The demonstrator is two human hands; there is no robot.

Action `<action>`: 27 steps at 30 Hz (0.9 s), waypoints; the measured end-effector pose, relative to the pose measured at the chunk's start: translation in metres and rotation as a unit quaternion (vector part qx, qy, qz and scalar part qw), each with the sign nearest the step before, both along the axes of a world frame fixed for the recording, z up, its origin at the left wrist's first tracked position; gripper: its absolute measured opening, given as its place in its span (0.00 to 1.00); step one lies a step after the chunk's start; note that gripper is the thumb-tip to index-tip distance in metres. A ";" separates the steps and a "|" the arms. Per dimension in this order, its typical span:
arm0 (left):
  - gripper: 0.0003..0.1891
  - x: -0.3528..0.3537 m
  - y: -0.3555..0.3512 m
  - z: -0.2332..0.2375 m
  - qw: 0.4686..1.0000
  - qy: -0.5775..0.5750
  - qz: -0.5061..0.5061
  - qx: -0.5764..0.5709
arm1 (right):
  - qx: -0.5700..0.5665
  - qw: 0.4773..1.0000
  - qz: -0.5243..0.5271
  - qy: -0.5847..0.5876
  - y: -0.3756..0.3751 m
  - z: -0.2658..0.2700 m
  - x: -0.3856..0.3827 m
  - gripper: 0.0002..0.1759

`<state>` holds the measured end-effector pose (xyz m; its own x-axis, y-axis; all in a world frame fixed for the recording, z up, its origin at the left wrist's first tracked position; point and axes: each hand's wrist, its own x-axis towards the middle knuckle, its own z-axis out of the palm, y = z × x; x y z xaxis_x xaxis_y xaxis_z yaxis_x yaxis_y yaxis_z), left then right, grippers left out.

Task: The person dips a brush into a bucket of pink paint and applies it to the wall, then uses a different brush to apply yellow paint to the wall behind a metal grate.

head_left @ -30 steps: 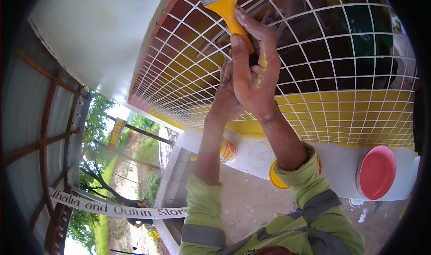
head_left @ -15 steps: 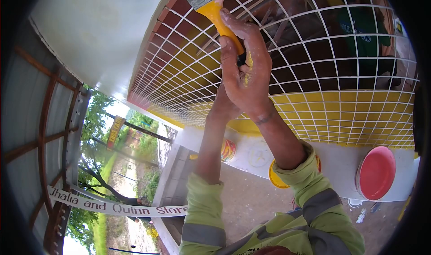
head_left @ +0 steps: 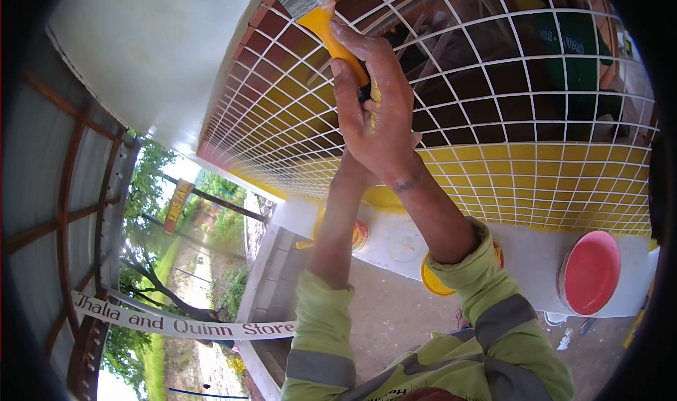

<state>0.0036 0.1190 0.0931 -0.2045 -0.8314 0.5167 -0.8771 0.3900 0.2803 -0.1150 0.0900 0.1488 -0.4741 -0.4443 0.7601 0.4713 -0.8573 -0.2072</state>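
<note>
Through my head camera, my right hand (head_left: 374, 119) is closed tight around a yellow-handled flat paintbrush (head_left: 323, 26), held high with its bristles at the top edge of the white-painted wire mesh grille (head_left: 522, 83). My left hand (head_left: 350, 169) is raised just behind the right one and mostly hidden, so I cannot tell its grip.

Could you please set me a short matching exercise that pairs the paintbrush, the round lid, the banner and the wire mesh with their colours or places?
Things:
1. paintbrush
2. round lid
3. banner
4. wire mesh

Descriptions:
A. red, far right
B. white grid across the top
C. yellow handle, gripped in the right hand
D. white with dark lettering, lower left

Pairs: 1-C, 2-A, 3-D, 4-B
</note>
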 end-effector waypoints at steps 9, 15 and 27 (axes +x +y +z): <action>0.45 -0.021 -0.002 0.019 0.968 -0.180 -0.032 -0.169 | 0.007 0.999 -0.029 0.021 0.002 0.002 0.009 0.20; 0.47 -0.016 0.001 0.019 0.970 -0.206 0.026 -0.129 | 0.010 0.996 -0.048 0.069 0.003 -0.004 0.004 0.21; 0.42 -0.024 0.000 0.022 0.996 -0.043 0.072 0.042 | 0.045 0.987 -0.081 -0.130 -0.013 0.004 -0.008 0.21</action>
<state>-0.0208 0.1195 0.1152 -0.1200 -0.8947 0.4303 -0.9447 0.2362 0.2276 -0.1226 0.0771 0.1532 -0.7176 -0.4075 0.5648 0.3774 -0.9091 -0.1764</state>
